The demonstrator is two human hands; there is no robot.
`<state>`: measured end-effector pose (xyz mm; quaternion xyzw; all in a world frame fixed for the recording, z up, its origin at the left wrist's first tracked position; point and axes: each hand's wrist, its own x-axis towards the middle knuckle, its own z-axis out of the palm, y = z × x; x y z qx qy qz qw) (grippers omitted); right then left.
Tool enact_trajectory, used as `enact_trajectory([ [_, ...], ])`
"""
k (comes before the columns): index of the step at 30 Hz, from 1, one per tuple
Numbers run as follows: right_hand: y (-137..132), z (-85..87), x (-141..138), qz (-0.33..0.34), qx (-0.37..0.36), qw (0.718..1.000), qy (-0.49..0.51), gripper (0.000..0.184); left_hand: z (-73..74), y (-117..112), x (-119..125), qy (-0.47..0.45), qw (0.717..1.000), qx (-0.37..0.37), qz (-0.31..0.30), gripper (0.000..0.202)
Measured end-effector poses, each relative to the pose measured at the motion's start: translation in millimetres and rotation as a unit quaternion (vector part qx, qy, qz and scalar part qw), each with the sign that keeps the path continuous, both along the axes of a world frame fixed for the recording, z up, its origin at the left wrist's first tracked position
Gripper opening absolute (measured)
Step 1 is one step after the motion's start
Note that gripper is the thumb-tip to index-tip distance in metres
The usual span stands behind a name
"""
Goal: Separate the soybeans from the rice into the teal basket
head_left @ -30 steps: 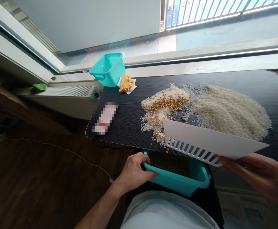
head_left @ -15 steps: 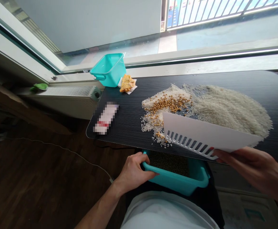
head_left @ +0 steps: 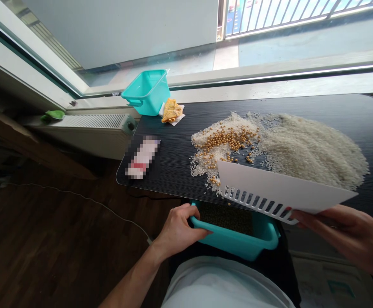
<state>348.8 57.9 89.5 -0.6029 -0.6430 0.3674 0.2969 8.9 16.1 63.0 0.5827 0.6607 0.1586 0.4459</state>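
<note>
My left hand [head_left: 181,226] grips the near-left rim of a teal plastic bin [head_left: 237,240], thumb outside it. The bin sits below the table's front edge and holds dark greenish grains [head_left: 227,220]. In my right hand [head_left: 343,233] is a white flat plastic panel with a row of slots [head_left: 279,186], tilted, its slotted edge over the table's front edge. Behind the panel lies a broad heap of white rice [head_left: 314,147]. Left of that, yellow soybeans [head_left: 233,139] are mixed with more rice. One bean [head_left: 229,204] shows just above the bin.
Another teal bin [head_left: 148,92] stands at the back left of the dark table [head_left: 173,164], beside a folded yellow cloth [head_left: 172,111] on white paper. A blurred-out pale object [head_left: 143,158] lies near the left edge. The window [head_left: 160,47] runs behind; a radiator [head_left: 90,128] is left.
The slotted panel in my right hand has moved toward me, closer to the bin, uncovering a few beans behind it. A bean now shows above the bin. My left hand stays on the rim.
</note>
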Motion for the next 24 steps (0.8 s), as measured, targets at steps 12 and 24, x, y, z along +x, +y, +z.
enact_trajectory([
  [12,-5.2,-2.8,8.5,-0.033,-0.080,0.996,0.032,0.048,-2.9,0.3,-0.2,0.007,1.000,0.002,-0.001,0.025],
  [24,2.7,0.8,-22.9,-0.137,-0.123,0.978,0.094,0.055,-1.2,0.4,0.5,0.005,1.000,0.010,0.002,0.026],
])
